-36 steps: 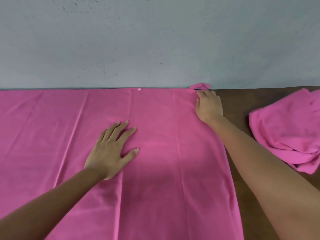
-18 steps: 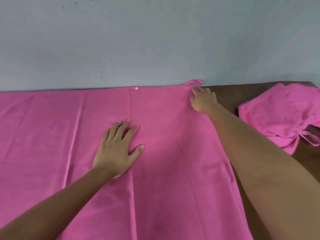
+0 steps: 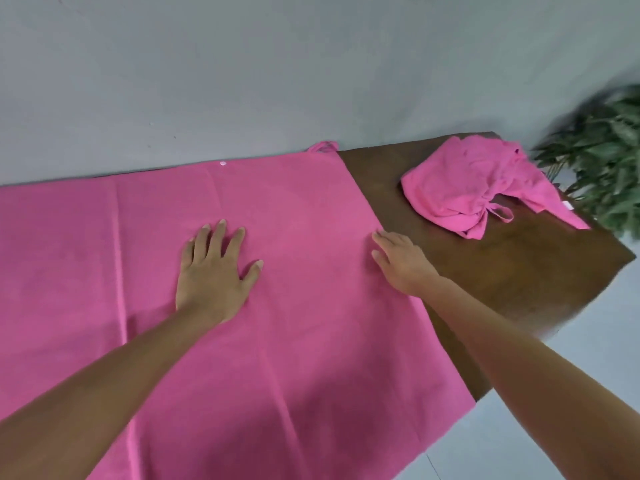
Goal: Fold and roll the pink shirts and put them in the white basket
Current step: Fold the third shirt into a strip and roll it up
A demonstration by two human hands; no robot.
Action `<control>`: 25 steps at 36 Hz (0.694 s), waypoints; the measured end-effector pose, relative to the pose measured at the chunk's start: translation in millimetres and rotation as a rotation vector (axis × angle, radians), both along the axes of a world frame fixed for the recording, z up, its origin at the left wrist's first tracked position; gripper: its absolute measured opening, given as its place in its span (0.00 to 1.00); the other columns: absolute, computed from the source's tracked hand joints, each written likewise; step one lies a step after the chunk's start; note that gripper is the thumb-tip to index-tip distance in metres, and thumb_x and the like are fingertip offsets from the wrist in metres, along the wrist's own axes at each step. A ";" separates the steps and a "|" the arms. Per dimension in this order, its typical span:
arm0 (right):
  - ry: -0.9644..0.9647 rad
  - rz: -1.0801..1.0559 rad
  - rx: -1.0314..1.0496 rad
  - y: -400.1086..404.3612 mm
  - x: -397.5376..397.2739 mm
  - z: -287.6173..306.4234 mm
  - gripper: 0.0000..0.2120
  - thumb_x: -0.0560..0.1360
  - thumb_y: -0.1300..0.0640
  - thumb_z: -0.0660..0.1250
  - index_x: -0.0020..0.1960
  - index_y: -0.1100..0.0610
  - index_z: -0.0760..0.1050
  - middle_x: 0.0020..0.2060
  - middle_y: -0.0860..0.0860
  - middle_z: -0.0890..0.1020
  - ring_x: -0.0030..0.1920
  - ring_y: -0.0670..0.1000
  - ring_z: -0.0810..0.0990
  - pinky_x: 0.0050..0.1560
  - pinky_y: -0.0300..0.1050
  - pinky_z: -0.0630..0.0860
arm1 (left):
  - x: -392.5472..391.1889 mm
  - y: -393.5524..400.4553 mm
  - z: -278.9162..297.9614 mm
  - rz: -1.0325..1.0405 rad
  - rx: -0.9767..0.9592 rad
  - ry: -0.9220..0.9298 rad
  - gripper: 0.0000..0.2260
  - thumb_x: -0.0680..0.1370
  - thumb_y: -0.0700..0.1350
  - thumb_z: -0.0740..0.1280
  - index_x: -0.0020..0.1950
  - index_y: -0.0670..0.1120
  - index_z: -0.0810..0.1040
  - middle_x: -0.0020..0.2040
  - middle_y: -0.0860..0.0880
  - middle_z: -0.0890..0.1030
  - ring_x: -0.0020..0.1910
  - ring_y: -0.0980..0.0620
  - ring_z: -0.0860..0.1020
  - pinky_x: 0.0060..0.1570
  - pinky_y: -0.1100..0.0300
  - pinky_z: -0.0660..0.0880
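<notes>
No basket is in view. A pink shirt (image 3: 294, 306) lies spread flat over the left and middle of the brown table (image 3: 512, 271), its far edge along the wall (image 3: 311, 71), a small loop (image 3: 323, 147) at its far right corner and a white button (image 3: 222, 163) on the far edge. The left hand (image 3: 214, 271) rests flat on the middle of the shirt, fingers straight and spread. The right hand (image 3: 398, 258) lies flat on the shirt's right edge, fingers straight and close together. A second shirt (image 3: 478, 188) lies crumpled at the table's far right corner, well apart from both hands. A blurred plant (image 3: 602, 157) stands beyond the right edge.
</notes>
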State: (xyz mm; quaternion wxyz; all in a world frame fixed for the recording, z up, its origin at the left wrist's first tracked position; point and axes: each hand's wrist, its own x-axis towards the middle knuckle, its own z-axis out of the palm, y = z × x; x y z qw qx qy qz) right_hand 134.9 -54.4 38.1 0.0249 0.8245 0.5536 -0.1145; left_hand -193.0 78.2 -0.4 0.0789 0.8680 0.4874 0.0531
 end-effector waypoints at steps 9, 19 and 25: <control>0.165 -0.269 0.282 -108.0 -32.6 -3.7 0.16 0.83 0.55 0.61 0.70 0.56 0.74 0.61 0.52 0.77 0.60 0.54 0.73 0.63 0.45 0.70 | -1.4 6.0 1.2 -0.044 -0.052 0.006 0.34 0.81 0.67 0.47 0.83 0.50 0.55 0.83 0.42 0.53 0.80 0.38 0.50 0.78 0.40 0.50; 0.366 -0.596 0.222 -150.3 -41.8 10.1 0.12 0.80 0.49 0.67 0.53 0.56 0.84 0.46 0.51 0.85 0.49 0.53 0.82 0.54 0.49 0.77 | 31.7 -37.4 12.8 -0.338 -0.013 -0.022 0.35 0.80 0.68 0.51 0.83 0.53 0.55 0.83 0.44 0.52 0.81 0.39 0.49 0.78 0.41 0.46; 0.382 -0.607 0.139 -153.3 -36.7 11.7 0.17 0.77 0.48 0.71 0.47 0.63 0.82 0.44 0.58 0.85 0.47 0.59 0.82 0.52 0.52 0.77 | 49.8 -55.2 2.3 -0.369 -0.054 0.096 0.37 0.77 0.73 0.42 0.83 0.58 0.44 0.84 0.48 0.44 0.81 0.39 0.44 0.79 0.40 0.44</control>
